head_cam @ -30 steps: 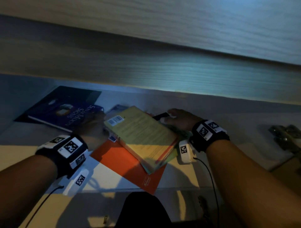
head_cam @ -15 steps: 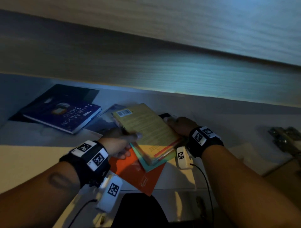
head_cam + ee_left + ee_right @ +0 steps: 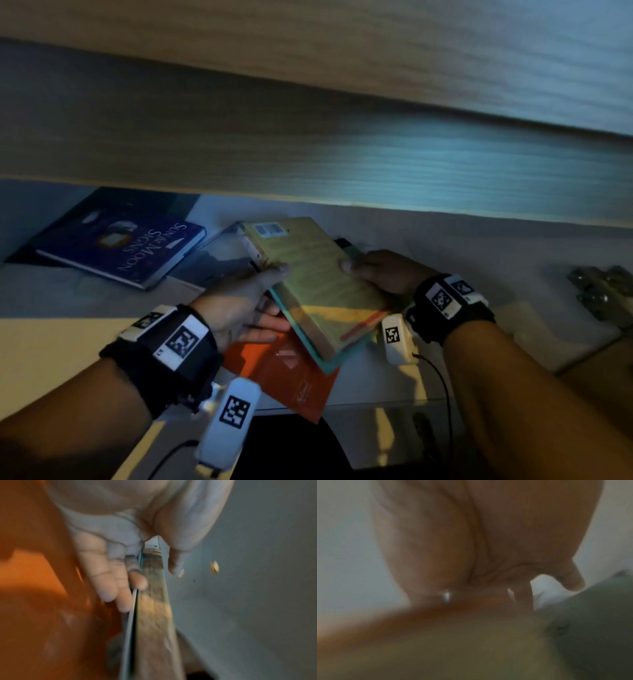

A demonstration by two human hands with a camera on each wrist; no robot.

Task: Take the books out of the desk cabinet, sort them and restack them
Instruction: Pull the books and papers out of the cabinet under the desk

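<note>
A yellow-green paperback [image 3: 315, 274] with a barcode lies face down on top of a thin teal book [image 3: 325, 365], both held tilted above an orange book [image 3: 287, 373]. My left hand [image 3: 246, 305] grips their left edge, thumb on the yellow cover and fingers underneath; the left wrist view shows the page edge [image 3: 154, 601] between thumb and fingers. My right hand [image 3: 380, 270] holds the right edge with its thumb on top. In the right wrist view the blurred yellow cover [image 3: 453, 649] fills the bottom. A dark blue "Sun & Moon Signs" book [image 3: 123, 246] lies at the back left.
The white cabinet floor [image 3: 479, 260] runs under a wooden desk panel [image 3: 308, 137] close overhead. A metal hinge [image 3: 599, 294] sits at the right. A grey book [image 3: 219, 253] lies behind the held books. The orange book overhangs the shelf's front edge.
My left hand came in from the left and took hold of the yellow and teal books' left edge. The pair has lifted and turned slightly, with the right hand still on its right edge.
</note>
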